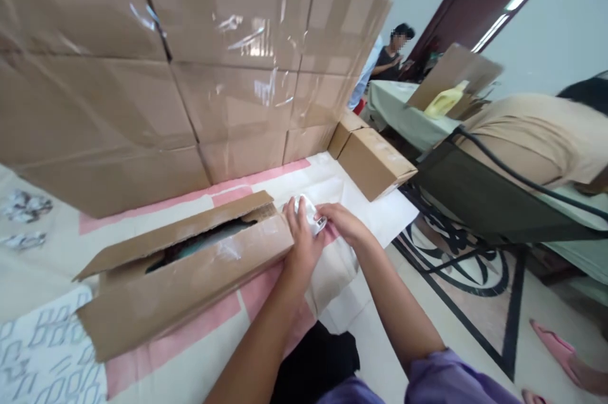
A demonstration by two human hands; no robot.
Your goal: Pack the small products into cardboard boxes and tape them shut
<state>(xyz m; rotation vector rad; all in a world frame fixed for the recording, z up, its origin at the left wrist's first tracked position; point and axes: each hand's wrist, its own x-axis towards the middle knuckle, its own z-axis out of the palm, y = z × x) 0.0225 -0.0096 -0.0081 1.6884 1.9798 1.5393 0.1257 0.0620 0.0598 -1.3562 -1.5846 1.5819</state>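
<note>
Two patches of crumpled scraps [23, 208] lie at far left. Behind stand the stacked cartons [190, 43], taped, with at least six faces counted. One long box [190, 271] lies on the cloth-covered surface [57, 246], top flap open and dark contents showing. At its right end is one white object [308, 214], kind unclear, held just above the cloth. The left hand [301, 249] has its grip clamped on it from below, and the right hand [344, 223] pinches its far side. Two small closed boxes [375, 163] lie beyond.

Risks: the object could slip between the hands, and a forearm nudge could shift the open box and spill its contents.
</note>
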